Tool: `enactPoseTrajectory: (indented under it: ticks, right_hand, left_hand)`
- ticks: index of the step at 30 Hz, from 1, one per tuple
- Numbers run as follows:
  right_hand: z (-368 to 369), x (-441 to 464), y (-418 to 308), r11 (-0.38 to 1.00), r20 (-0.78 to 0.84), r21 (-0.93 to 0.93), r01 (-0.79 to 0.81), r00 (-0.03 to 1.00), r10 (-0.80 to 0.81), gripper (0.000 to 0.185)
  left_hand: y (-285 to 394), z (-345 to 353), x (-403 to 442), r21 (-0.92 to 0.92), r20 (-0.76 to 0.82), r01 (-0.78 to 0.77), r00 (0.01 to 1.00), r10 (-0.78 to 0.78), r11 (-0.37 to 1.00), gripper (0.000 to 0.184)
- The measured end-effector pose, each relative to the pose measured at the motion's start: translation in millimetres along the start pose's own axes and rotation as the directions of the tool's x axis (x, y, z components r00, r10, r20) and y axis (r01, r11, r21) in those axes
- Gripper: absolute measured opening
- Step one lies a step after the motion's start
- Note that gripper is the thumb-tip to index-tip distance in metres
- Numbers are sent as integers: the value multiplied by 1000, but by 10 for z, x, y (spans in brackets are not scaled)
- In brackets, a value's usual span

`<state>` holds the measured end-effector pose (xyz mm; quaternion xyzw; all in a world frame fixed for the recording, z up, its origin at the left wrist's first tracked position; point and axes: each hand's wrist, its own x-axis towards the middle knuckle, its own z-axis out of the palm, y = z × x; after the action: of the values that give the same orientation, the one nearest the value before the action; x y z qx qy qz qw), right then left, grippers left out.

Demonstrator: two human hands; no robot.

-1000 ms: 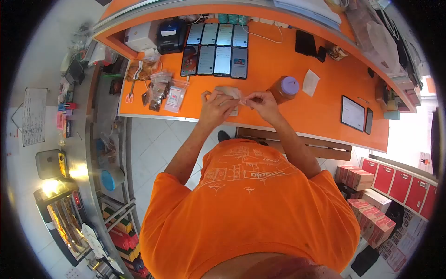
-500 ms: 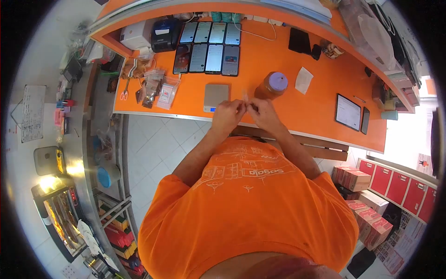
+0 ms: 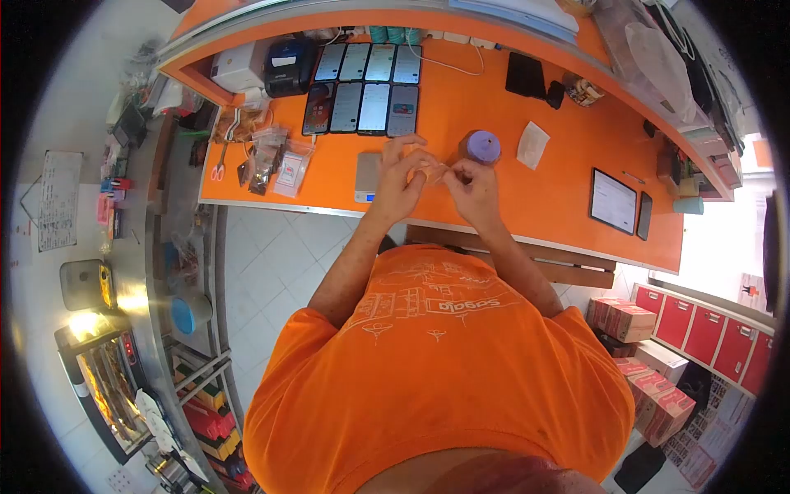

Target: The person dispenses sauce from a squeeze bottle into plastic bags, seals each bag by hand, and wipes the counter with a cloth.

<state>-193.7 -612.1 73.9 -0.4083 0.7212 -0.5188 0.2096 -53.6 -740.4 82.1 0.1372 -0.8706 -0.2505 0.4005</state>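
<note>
Nearest, we are seeing an orange cloth shirt (image 3: 444, 362) with white printed lines. Beyond it, the left hand (image 3: 401, 181) is pinching a small piece of thin, clear plastic (image 3: 435, 171), its outer fingers spreading loosely; the right hand (image 3: 475, 188) is narrowing its fingertips on the opposite side. We are finding the plastic between both hands over the worktop (image 3: 564, 193), its handling apparently under way and the piece not yet laid down; whether it is open or filled, we are failing to tell. Beside the left hand, a flat grey scale (image 3: 367, 171) is showing a lit blue display. Behind the right hand, a rounded, purple-lidded jar (image 3: 480, 148) is standing. Farther back, eight glassy, rectangular phones (image 3: 374, 105) are lying in two rows.
</note>
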Motion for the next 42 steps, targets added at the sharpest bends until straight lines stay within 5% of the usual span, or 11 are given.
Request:
enactPoseTrajectory:
  ticks: [2,4,7,10,14,16,19,24,28,34,42]
  right_hand:
    - [-33,12,-50,949,107,237,-207,977,186,19]
    - [-136,-2,-213,744,314,482,-463,884,346,21]
    - [-131,-112,-70,958,-53,270,-101,991,120,24]
    - [-344,55,291,839,-398,-468,276,783,-479,40]
    - [-215,253,1064,883,-240,-192,428,852,-466,75]
    - [-9,345,1144,882,-278,-37,469,843,-460,87]
    - [98,644,1100,858,-224,-198,474,831,-510,101]
    - [-203,758,231,911,454,-125,392,840,-299,95]
    - [-360,631,-374,848,818,-372,379,565,106,91]
    - [-255,475,-767,574,772,-635,517,420,477,94]
    - [-242,448,-738,440,755,-641,629,413,510,95]
  left_hand:
    - [-57,-27,9,-251,58,-33,997,49,967,34]
    - [19,-8,-87,-438,87,165,986,-141,884,36]
    - [-127,110,-347,-697,164,407,892,-422,590,40]
    - [-247,156,-477,-866,181,390,827,-532,313,47]
    - [-337,288,-667,-915,208,374,759,-618,152,55]
    - [-298,241,-675,-862,225,454,739,-635,224,57]
    - [-292,212,-682,-831,222,493,717,-661,256,58]
    - [-601,202,-850,-610,177,569,776,-605,551,58]
    - [-551,72,-862,-432,154,490,867,-474,757,56]
    - [-433,76,-877,-346,313,446,884,-347,826,47]
    - [-421,169,-941,-416,300,386,913,-276,824,42]
